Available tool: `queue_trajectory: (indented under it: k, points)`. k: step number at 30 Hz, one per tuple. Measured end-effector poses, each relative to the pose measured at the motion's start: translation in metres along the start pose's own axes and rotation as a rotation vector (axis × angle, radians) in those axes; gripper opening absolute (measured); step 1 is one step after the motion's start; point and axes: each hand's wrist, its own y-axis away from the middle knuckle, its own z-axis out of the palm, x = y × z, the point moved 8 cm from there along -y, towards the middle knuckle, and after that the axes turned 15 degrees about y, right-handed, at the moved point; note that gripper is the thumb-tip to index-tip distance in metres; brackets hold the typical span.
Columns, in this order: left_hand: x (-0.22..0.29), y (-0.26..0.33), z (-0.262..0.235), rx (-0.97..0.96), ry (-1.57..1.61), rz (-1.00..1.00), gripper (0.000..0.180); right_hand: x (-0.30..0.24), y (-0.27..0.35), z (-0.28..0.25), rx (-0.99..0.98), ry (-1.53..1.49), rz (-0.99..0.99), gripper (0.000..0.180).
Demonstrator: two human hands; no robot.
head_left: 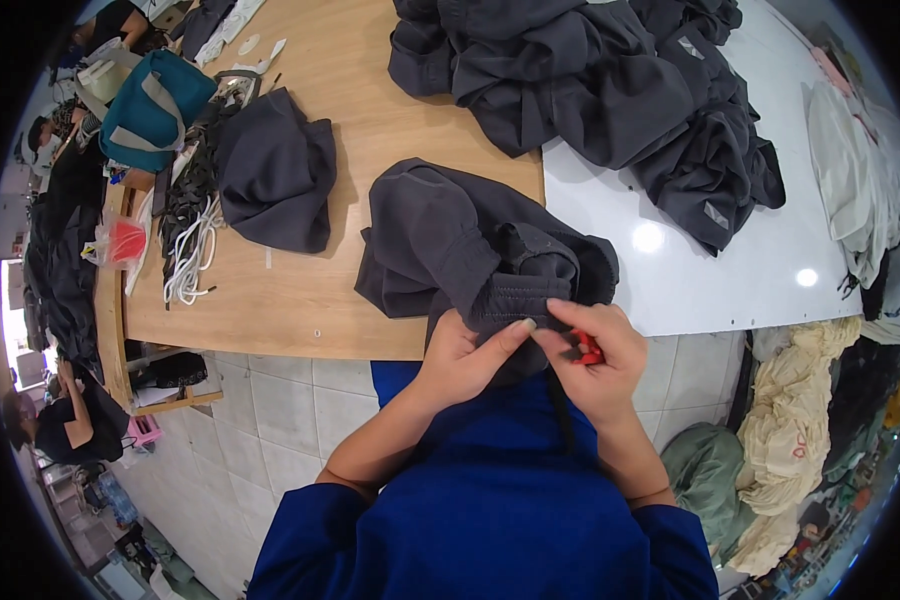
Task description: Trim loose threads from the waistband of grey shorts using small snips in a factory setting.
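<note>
A dark grey garment (440,240) lies bunched at the table's front edge, its stitched, gathered waistband (530,297) turned toward me. My left hand (460,360) grips the waistband from the left, thumb pressed along its lower edge. From the right, my right hand (605,350) pinches the same band with thumb and forefinger, the tips of both hands nearly meeting. Tucked in the right palm is a small red-handled tool (588,347), which looks like thread snips; its blades are mostly hidden. Below the hands a dark cord or strap (562,410) hangs against my blue clothing.
A pile of dark grey garments (590,80) covers the far right of the table (360,100). Left stand a folded dark garment (278,175), white cords (192,250) and a teal bag (155,110). Cream fabric (795,430) is heaped at right. Other people sit far left.
</note>
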Motion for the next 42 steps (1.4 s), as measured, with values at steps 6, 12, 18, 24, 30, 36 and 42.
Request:
queue_trajectory:
  k: [6,12,18,24,30,36,42]
  points:
    - [-0.001,0.0,-0.003,0.023,-0.038,0.017,0.021,0.015,-0.002,0.018,-0.048,-0.338,0.332,0.008]
    - [0.004,-0.004,-0.005,0.065,-0.016,0.038,0.022,0.025,0.006,0.008,0.026,-0.456,0.353,0.005]
    - [0.009,-0.004,-0.005,0.107,-0.259,0.1,0.019,-0.008,-0.007,0.004,0.149,0.12,-0.03,0.023]
    - [0.009,-0.006,-0.006,0.101,-0.196,0.075,0.017,0.015,0.0,0.016,0.122,-0.274,0.258,0.006]
    - [0.008,-0.008,-0.009,0.11,-0.058,0.09,0.019,0.021,0.002,0.009,0.137,-0.43,0.312,0.006]
    - [0.002,-0.007,-0.009,0.105,-0.169,0.058,0.02,-0.003,-0.013,0.009,0.187,0.082,0.014,0.018]
    - [0.003,-0.008,-0.014,0.174,-0.081,0.047,0.022,-0.03,-0.011,0.002,0.214,0.198,-0.236,0.017]
